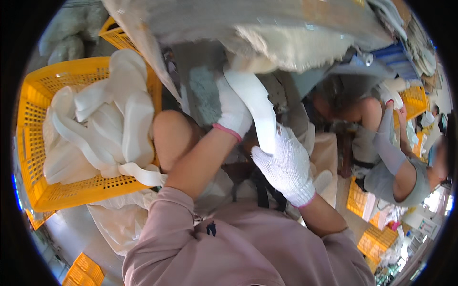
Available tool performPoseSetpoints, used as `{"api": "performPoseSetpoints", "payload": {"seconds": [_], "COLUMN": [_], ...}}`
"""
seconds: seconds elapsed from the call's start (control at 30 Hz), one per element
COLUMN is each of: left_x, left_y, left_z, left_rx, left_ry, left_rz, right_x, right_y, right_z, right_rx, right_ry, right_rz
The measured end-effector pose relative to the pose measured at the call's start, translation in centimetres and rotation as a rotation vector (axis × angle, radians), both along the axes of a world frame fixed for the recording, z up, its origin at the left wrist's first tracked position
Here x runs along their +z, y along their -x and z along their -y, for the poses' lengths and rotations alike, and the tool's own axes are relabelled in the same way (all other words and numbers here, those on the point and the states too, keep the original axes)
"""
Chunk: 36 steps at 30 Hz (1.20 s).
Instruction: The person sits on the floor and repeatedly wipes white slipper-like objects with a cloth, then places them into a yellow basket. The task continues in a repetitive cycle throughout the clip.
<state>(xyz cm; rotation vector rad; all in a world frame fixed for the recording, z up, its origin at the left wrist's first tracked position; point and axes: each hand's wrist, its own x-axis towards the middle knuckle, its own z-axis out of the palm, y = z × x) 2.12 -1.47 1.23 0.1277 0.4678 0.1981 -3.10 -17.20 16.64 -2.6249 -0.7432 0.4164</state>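
A long, curved white molded piece point(255, 107) slants across the middle, its far end up by a blurred pale part point(250, 62) under the grey machine cover. Whether the two touch, I cannot tell. My left hand point(234, 107), in a white knit glove with a pink cuff, grips the piece along its left side; blur partly hides the fingertips. Around the near end my right hand point(286, 167), gloved alike, is closed with the thumb on top. A frayed, fluffy cream edge point(281, 47) hangs from the cover above.
To the left, a yellow crate point(71, 195) holds several similar white pieces point(136, 105); one pokes over its near rim by my left forearm. On the right sits a co-worker in grey point(405, 176) with gloved hands. Other yellow crates point(377, 243) stand on the floor.
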Motion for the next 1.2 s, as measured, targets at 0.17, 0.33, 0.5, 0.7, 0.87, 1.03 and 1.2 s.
{"api": "performPoseSetpoints", "payload": {"seconds": [0.17,0.33,0.5,0.7,0.87,1.03,1.2], "left_x": [2.2,1.8,0.7,0.2,-0.4,0.3,2.0], "left_y": [-1.1,-2.4,-3.0,-2.6,-2.4,-1.9,0.4], "left_z": [-1.2,-0.5,-0.1,0.9,1.4,1.5,2.4], "left_rx": [0.139,0.103,-0.074,-0.098,-0.130,-0.142,-0.172], "left_ry": [-0.107,0.126,-0.325,-0.246,-0.230,-0.209,-0.125], "left_rz": [0.250,0.078,0.078,0.191,0.202,0.212,0.250], "right_x": [-0.1,1.1,0.3,0.6,1.4,2.2,2.8], "right_y": [-6.1,-6.1,-6.6,-7.2,-6.0,-6.0,-4.0], "right_z": [-4.0,-4.7,-4.3,-4.2,-3.4,-3.7,-3.4], "right_rx": [0.521,0.319,0.356,0.360,0.425,0.460,0.425], "right_ry": [-0.204,-0.192,-0.061,0.034,-0.034,0.028,0.033], "right_rz": [0.349,0.172,0.248,0.326,0.433,0.358,0.421]}}
